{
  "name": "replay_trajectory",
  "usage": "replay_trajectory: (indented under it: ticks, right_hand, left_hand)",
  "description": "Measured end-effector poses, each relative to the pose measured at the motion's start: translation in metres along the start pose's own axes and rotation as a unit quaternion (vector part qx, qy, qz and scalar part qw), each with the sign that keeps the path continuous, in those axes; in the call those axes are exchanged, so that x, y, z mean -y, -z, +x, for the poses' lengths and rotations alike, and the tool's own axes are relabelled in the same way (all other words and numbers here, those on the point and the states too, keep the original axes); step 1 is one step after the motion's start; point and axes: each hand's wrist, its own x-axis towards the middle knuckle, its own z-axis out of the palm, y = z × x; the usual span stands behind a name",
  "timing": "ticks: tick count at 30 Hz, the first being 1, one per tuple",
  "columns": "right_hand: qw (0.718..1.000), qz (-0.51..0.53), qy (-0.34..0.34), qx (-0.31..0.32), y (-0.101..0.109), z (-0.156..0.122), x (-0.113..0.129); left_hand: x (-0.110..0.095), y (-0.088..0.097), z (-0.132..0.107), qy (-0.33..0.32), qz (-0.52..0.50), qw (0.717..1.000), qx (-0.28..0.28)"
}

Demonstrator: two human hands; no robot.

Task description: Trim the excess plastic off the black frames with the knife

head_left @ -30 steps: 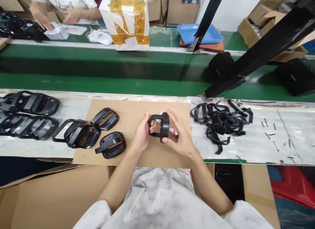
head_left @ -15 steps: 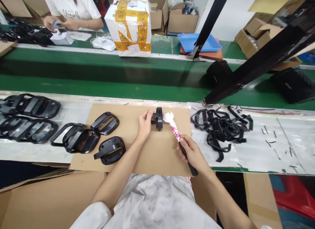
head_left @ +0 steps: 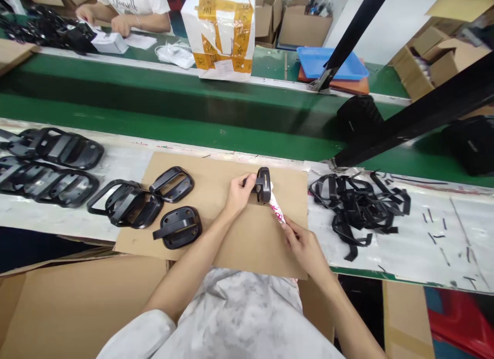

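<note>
My left hand (head_left: 240,194) pinches a black plastic bracket (head_left: 264,184) by its stem, above the cardboard sheet (head_left: 247,240). The bracket stands on edge. My right hand (head_left: 304,240) is closed round a hammer (head_left: 277,209) whose upper handle is wrapped in white tape with pink print. The hammer's wrapped head is mostly hidden behind the bracket, apparently against its right side; contact cannot be made out. Left of my left arm lie black oval plates with a crossbar, one plate (head_left: 172,184) farther off and another plate (head_left: 179,227) nearer.
Several more black plastic parts (head_left: 69,148) are stacked at the left. To the right lies a tangled pile of black strips (head_left: 355,210), with small scraps beyond. A black post (head_left: 420,117) slants over the green bench (head_left: 216,122). Across it a person's hands (head_left: 123,24) work by a taped box (head_left: 222,32).
The hammer's head has gone from plain view beside the bracket to behind it. The bracket has turned slightly towards me. The whole view has shifted and tilted a little.
</note>
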Motion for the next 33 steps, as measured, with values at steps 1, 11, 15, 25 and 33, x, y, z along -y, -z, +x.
replay_trajectory:
  ticks: [1, 11, 15, 25, 33]
  right_hand:
    - [1.000, -0.011, 0.000, 0.005, 0.001, 0.001, 0.000]
    - [0.997, -0.068, 0.010, -0.027, 0.002, -0.001, 0.003]
    - [0.996, -0.058, 0.014, -0.071, 0.002, 0.000, -0.001]
    - [0.985, 0.063, 0.086, -0.135, 0.007, 0.003, 0.011]
    - [0.981, 0.084, 0.130, -0.117, -0.016, 0.025, 0.040]
  left_hand:
    - [0.000, 0.000, 0.000, 0.000, 0.007, 1.000, -0.002]
    - [0.007, 0.000, -0.001, -0.025, 0.019, 1.000, -0.006]
    - [0.007, -0.001, 0.000, -0.024, 0.004, 1.000, -0.015]
    - [-0.034, 0.007, 0.003, 0.226, -0.351, 0.908, 0.020]
    - [-0.065, 0.006, -0.021, 0.306, -0.421, 0.848, 0.098]
